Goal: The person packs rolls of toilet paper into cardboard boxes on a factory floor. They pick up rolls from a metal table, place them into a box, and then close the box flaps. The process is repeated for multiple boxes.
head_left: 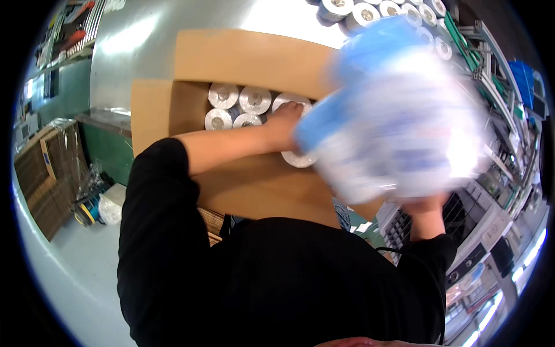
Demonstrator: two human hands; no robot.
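An open cardboard box [243,58] stands on a shiny metal table [133,52]; several white rolls [240,104] wrapped in clear film lie packed inside it. My left hand [286,121] reaches into the box and rests on the rolls, fingers bent over one. My right hand [425,205] is raised close to the camera and holds up a large blue-and-white plastic pack of rolls [399,110], which is blurred by motion and hides the box's right part. Only the wrist and base of that hand show beneath the pack.
More wrapped rolls [381,10] lie in a row at the table's far right. A rack with green frames and blue bins [520,75] stands on the right. Flattened cardboard [46,173] and tape rolls [87,211] sit on the floor at left.
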